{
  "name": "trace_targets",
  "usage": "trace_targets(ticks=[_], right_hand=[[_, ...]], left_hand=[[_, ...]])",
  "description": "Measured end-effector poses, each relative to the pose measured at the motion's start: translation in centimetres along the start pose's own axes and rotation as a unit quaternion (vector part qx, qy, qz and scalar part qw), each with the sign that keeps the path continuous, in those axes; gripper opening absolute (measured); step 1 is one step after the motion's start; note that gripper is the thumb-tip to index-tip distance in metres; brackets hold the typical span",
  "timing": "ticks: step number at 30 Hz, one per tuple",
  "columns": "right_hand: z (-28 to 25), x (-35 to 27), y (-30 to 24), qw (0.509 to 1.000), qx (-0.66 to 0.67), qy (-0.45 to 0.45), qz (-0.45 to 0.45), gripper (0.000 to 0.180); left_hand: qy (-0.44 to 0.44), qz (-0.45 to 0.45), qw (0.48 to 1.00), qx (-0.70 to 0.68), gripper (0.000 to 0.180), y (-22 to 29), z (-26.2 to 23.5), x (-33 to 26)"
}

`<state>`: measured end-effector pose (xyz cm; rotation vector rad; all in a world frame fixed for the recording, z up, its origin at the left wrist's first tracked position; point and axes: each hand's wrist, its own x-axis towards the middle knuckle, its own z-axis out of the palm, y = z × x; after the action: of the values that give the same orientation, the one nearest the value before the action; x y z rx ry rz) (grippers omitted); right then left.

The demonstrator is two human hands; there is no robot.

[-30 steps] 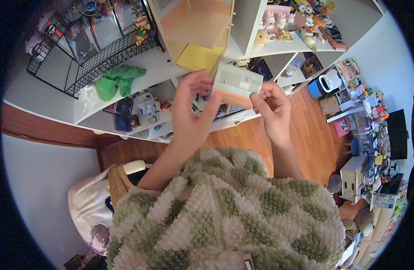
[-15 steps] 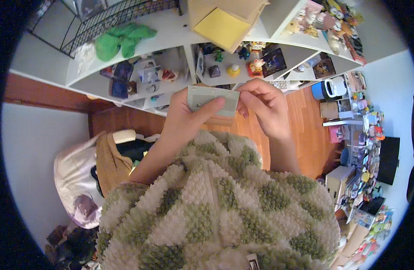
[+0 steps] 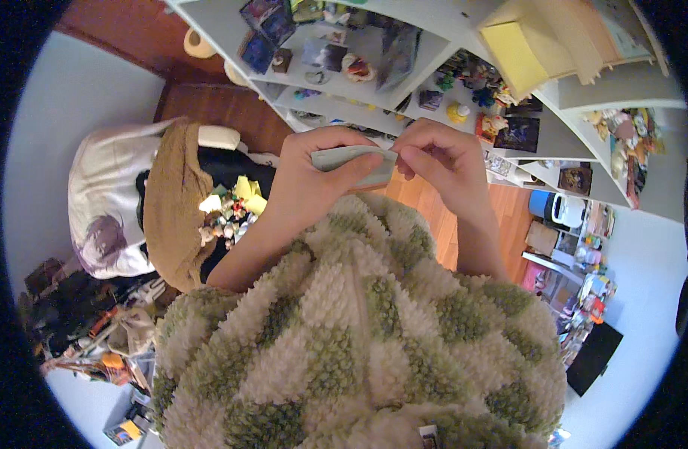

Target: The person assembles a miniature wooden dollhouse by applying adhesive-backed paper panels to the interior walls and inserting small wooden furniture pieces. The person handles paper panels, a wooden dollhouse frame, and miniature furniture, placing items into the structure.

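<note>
My left hand [image 3: 314,179] grips a small pale green flat packet [image 3: 345,159] from its left side, thumb over the front. My right hand [image 3: 441,165] pinches the packet's right end with fingertips. Both hands hold it close above my chest, over a fuzzy green and cream checked sweater [image 3: 359,337]. Most of the packet is hidden by my fingers.
White shelves [image 3: 434,52] with small figures and boxes run along the top. A yellow pad [image 3: 514,46] lies on an upper shelf. A cream and tan bag [image 3: 164,209] holding small toys sits on the wooden floor [image 3: 501,217] at left. Clutter lines the right wall.
The view has tilted down and left; the shelves slid up. Both hands brought the packet lower and closer to my chest, still holding it at both ends.
</note>
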<state>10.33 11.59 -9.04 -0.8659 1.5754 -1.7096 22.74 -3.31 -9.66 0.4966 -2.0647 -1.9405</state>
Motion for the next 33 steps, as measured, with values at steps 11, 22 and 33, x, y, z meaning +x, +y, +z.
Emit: trace_targets(ticks=[11,22,33], right_hand=[[3.5,3.1,0.1,0.979,-0.102,-0.167,0.06,0.007],[5.6,3.7,0.7,0.979,-0.115,-0.152,0.074,0.009],[7.3,4.3,1.1,0.941,-0.3,-0.127,-0.094,0.011]], left_hand=[[0.039,-0.043,0.998,-0.027,0.012,-0.1,-4.0,-3.2],[0.063,-0.048,0.997,-0.015,0.01,-1.0,-6.0,-3.9],[0.073,0.015,0.991,0.109,0.011,-0.5,-6.5,-4.0]])
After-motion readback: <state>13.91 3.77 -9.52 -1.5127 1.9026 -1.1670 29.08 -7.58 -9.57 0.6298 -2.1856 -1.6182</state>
